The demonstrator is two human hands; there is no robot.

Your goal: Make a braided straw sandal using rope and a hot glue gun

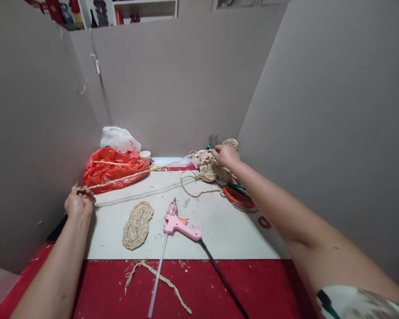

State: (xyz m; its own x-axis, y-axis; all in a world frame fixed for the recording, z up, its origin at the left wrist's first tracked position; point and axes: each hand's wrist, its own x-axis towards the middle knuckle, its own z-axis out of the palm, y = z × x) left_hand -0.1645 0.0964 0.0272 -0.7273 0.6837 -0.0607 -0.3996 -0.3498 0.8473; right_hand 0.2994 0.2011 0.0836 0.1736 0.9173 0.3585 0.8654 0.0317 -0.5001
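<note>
A long braided straw cord (119, 179) is stretched across the board between my two hands. At the left, my left hand (80, 201) is closed around its frayed end. My right hand (225, 156), at the back right, pinches the cord beside a pile of coiled straw rope pieces (210, 168). On the white board in front lies a woven straw sole (138, 226), shaped like a shoe insole. Right of it rests a pink hot glue gun (179, 225) with a clear glue stick (158, 274) in its rear.
Red-handled scissors (237, 198) lie under my right forearm. A red plastic bag (109, 166), a white plastic bag (119, 139) and a paper cup (145, 156) stand at the back left. A loose braid (166, 281) lies on the red cloth (103, 288). Grey panels enclose the table.
</note>
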